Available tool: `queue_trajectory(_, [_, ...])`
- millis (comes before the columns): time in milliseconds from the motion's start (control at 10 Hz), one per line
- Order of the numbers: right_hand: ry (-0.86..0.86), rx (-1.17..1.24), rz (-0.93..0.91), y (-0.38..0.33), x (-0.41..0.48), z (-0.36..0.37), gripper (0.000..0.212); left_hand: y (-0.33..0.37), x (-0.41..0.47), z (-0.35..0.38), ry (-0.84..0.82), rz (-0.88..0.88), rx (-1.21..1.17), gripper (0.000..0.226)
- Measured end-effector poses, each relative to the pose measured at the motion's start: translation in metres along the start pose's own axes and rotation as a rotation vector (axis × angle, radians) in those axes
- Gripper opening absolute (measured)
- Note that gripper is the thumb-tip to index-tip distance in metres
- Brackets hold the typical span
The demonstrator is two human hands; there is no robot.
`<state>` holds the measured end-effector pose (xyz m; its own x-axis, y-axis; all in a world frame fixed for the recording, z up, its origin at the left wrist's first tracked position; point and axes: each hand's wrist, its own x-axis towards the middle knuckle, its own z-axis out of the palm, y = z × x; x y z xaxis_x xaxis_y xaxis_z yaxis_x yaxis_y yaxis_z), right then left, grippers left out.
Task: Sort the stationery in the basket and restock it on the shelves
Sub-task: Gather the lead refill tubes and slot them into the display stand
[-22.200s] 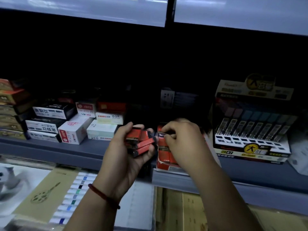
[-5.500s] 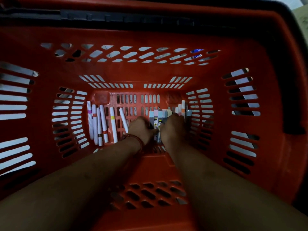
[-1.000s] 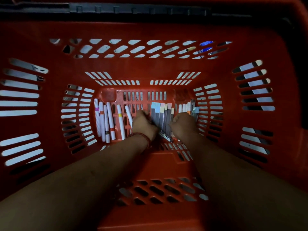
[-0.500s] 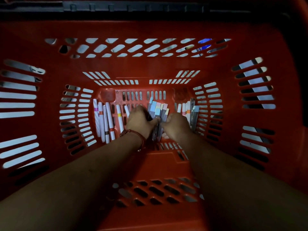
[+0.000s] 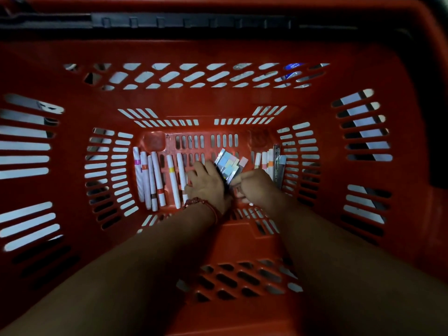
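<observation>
Deep red basket (image 5: 315, 69), dim light, and both my arms are reaching down to its floor. My left hand (image 5: 208, 185) grips a fanned bunch of slim packs (image 5: 229, 163) with pastel tops, right at the middle of the floor, tops leaning toward 1 o'clock. My right hand (image 5: 257, 187) has its fingers curled, pinching the bunch's near end. White pens (image 5: 155, 178) lie in a row at 9 o'clock of my hands, and a few more pens (image 5: 266, 161) sit at 3 o'clock by the wall.

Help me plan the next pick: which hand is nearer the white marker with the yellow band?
Left. The left hand lies just right of the yellow-band marker, one white marker between them; the right hand is farther right, past the bundle of cases.
</observation>
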<state>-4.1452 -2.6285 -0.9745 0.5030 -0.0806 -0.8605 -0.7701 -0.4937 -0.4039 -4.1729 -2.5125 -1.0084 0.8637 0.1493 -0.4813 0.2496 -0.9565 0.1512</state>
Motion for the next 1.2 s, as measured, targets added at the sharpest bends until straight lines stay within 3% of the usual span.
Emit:
queue_trajectory(100, [-0.018, -0.074, -0.042, 0.005, 0.004, 0.004, 0.027, 0.0, -0.003, 0.006, 0.017, 0.024, 0.059, 0.094])
queue_trajectory(200, [-0.055, 0.039, -0.033, 0.011, 0.003, 0.0, 0.033, -0.002, -0.001, 0.01, 0.003, 0.077, 0.083, 0.096])
queue_trajectory(400, [-0.083, 0.263, 0.133, 0.007, -0.001, -0.01, 0.025, -0.005, 0.009, 0.004, -0.079, 0.148, 0.223, 0.09])
queue_trajectory(600, [-0.054, 0.291, 0.106, 0.012, 0.005, -0.006, 0.036, -0.015, 0.012, 0.004, -0.059, 0.171, 0.208, 0.077])
queue_trajectory(800, [-0.06, 0.315, 0.097, 0.012, 0.009, -0.003, 0.032, -0.02, 0.016, 0.005, -0.018, 0.237, 0.289, 0.062])
queue_trajectory(900, [0.0, 0.379, 0.131, 0.012, 0.02, -0.002, 0.011, -0.02, 0.018, 0.0, -0.067, 0.244, 0.285, 0.074])
queue_trajectory(1000, [0.152, 0.35, 0.039, 0.014, 0.032, 0.002, 0.01, -0.023, 0.019, -0.009, -0.077, 0.246, 0.132, 0.072])
queue_trajectory(1100, [0.351, 0.076, -0.135, 0.009, 0.023, 0.004, 0.018, -0.027, 0.017, -0.01, -0.087, 0.269, -0.004, 0.064])
queue_trajectory(1200, [0.432, -0.028, -0.195, 0.011, 0.02, 0.007, 0.036, -0.026, 0.014, -0.012, -0.082, 0.277, -0.105, 0.056])
